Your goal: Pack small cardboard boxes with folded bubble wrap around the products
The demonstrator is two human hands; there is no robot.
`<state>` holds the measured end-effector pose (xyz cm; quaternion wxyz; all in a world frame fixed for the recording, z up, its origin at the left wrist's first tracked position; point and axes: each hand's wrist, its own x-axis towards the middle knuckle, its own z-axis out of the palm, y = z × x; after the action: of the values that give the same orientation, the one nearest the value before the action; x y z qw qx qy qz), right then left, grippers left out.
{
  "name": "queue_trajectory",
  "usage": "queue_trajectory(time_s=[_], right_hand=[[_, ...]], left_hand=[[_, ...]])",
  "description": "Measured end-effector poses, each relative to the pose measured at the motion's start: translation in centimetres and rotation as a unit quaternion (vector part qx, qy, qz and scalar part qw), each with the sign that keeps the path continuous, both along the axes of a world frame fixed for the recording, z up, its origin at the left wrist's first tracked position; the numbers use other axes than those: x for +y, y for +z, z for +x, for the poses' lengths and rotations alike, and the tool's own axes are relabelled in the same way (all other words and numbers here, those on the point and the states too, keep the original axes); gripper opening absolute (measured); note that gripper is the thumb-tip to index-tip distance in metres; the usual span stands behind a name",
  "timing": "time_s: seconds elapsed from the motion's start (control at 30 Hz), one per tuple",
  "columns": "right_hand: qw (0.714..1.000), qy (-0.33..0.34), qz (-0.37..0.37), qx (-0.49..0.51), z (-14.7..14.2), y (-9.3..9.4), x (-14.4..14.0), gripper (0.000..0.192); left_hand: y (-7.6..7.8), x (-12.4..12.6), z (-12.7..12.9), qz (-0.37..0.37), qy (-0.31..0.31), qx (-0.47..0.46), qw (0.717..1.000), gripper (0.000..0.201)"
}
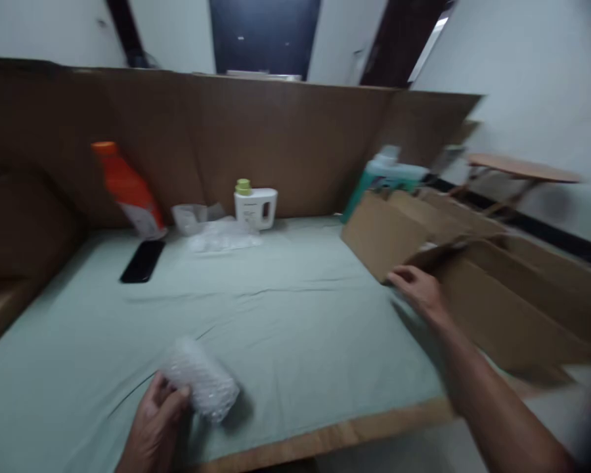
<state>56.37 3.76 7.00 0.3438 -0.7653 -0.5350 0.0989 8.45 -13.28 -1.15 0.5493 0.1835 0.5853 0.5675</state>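
Note:
My left hand [158, 414] grips a bundle of bubble wrap [199, 380] near the front of the table; whatever is inside the wrap cannot be made out. On the right, my right hand [417, 292] pinches the lower corner of a brown cardboard flap [381, 233], thumb and fingers together. That flap belongs to an opened cardboard box [502, 309] at the table's right edge. The box's inside is mostly hidden from here.
A pale green cloth [295, 315] covers the table. Along the cardboard wall [285, 144] stand an orange bottle [131, 190], a white jug [255, 207] and a teal bottle [387, 174]. Clear plastic packaging [221, 235] and a black phone [142, 261] lie in front.

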Motion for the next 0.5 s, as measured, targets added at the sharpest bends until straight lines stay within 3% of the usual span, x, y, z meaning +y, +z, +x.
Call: queue_trajectory(time_s=[0.1, 0.17, 0.2, 0.27, 0.33, 0.37, 0.43, 0.5], right_hand=[[0.996, 0.083, -0.041, 0.008, -4.2, -1.7, -1.3, 0.022], [0.975, 0.182, -0.112, 0.063, -9.0, -3.8, -2.8, 0.040], [0.948, 0.256, -0.149, 0.117, -11.8, -4.9, -3.7, 0.053], [0.862, 0.412, -0.206, 0.213, -18.0, -6.6, -5.8, 0.072], [0.797, 0.491, -0.225, 0.271, -23.8, -7.2, -7.1, 0.072], [0.781, 0.509, -0.226, 0.282, -26.2, -7.2, -7.3, 0.067], [0.780, 0.519, -0.212, 0.278, -29.7, -6.8, -6.6, 0.056], [0.792, 0.517, -0.190, 0.263, -31.4, -6.5, -5.0, 0.049]], left_hand=[[1.6, 0.8, 1.5, 0.067, -0.039, -0.006, 0.997, 0.052], [2.2, 1.6, 2.0, 0.105, -0.072, -0.018, 0.992, 0.053], [2.3, 2.0, 2.3, 0.122, -0.085, -0.023, 0.989, 0.052], [2.3, 2.5, 2.9, 0.151, -0.101, -0.029, 0.983, 0.049], [1.9, 2.6, 3.1, 0.170, -0.099, -0.022, 0.980, 0.049], [1.6, 2.7, 2.8, 0.175, -0.097, -0.016, 0.980, 0.051], [1.3, 3.1, 0.8, 0.174, -0.079, 0.026, 0.981, 0.060], [1.8, 4.3, -3.5, 0.168, -0.032, 0.134, 0.976, 0.069]])
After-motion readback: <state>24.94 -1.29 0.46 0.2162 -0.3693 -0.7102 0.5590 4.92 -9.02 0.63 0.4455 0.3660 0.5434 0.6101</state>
